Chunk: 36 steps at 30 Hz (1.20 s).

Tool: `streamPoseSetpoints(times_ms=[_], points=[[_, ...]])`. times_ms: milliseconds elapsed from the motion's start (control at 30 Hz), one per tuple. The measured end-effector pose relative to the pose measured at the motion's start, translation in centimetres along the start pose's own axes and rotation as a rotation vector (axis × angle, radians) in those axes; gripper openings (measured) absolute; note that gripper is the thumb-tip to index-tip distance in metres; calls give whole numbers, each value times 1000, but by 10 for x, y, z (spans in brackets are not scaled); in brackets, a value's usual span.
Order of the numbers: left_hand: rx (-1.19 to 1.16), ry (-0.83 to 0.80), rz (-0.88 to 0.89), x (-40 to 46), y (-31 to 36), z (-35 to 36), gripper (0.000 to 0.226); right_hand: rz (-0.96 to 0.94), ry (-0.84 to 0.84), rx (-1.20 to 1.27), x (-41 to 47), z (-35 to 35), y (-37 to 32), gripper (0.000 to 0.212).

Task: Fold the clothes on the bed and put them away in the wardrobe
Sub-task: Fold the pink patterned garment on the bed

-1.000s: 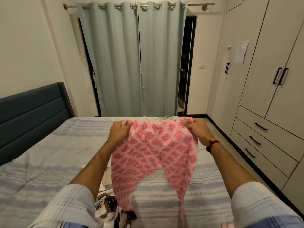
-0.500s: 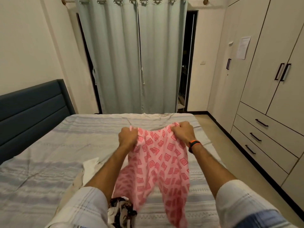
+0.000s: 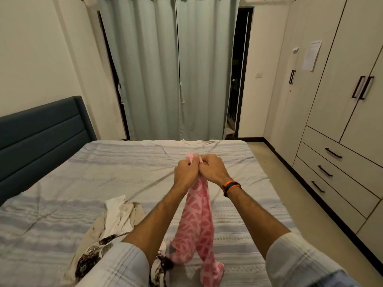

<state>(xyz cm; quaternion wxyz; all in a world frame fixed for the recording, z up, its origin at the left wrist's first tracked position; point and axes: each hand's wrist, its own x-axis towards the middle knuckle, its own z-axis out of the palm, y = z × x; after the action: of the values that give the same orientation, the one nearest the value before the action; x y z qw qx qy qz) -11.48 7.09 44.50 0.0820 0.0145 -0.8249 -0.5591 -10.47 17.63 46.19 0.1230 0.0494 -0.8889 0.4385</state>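
Both hands meet above the middle of the bed, knuckles touching: the left hand [image 3: 186, 172] and the right hand [image 3: 213, 169] each grip the top edge of the pink patterned garment [image 3: 200, 222], fingers curled round the bunched fabric. An orange and dark wristband [image 3: 231, 187] sits on the right wrist. From the hands the garment hangs down toward 6 o'clock in two narrow legs, doubled side by side, and its lower ends rest on the striped bedsheet [image 3: 93, 179]. At 7 o'clock of the garment, near the left forearm, lies a loose pile of clothes [image 3: 116, 222], white and cream cloth over a dark brown printed piece, touching the sheet and partly hidden by the pale sleeve. At 9 o'clock stands the dark blue headboard [image 3: 41, 133] against the wall. At 3 o'clock, across a strip of floor, is the wardrobe [image 3: 339, 100], its doors and three drawers closed, with a sheet of paper [image 3: 312, 55] stuck on one door. At 12 o'clock, beyond the far edge of the bed, pale green curtains [image 3: 176, 69] hang drawn, with a dark opening just to their right.
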Motion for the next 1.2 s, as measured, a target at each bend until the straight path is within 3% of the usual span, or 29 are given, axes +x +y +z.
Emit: streamPoseSetpoints(times_ms=[100,200,367,433,567,667,767,900,1200], points=[[-107,-111,-68,2,2,4,76,-17,-75,9,0,1,-2,34],[-369,-245,-102,-1,5,7,87,-27,-126,35,1,2,1,14],[-638,-346,-156,0,7,7,92,-19,4,54,7,5,7,12],[-541,-285,-170,4,1,5,81,8,108,58,10,5,10,23],[-263,18,-142,21,-21,-4,13,117,98,213,21,-1,23,16],[-285,44,-143,28,-25,-22,30,117,7,396,26,-12,26,13],[-284,-114,-118,34,-27,-38,39,68,-59,521,26,-27,22,16],[-204,-303,-44,35,-17,-49,21,18,-96,603,30,-43,25,10],[11,-146,116,49,12,-46,18,-10,-106,367,42,-72,43,19]])
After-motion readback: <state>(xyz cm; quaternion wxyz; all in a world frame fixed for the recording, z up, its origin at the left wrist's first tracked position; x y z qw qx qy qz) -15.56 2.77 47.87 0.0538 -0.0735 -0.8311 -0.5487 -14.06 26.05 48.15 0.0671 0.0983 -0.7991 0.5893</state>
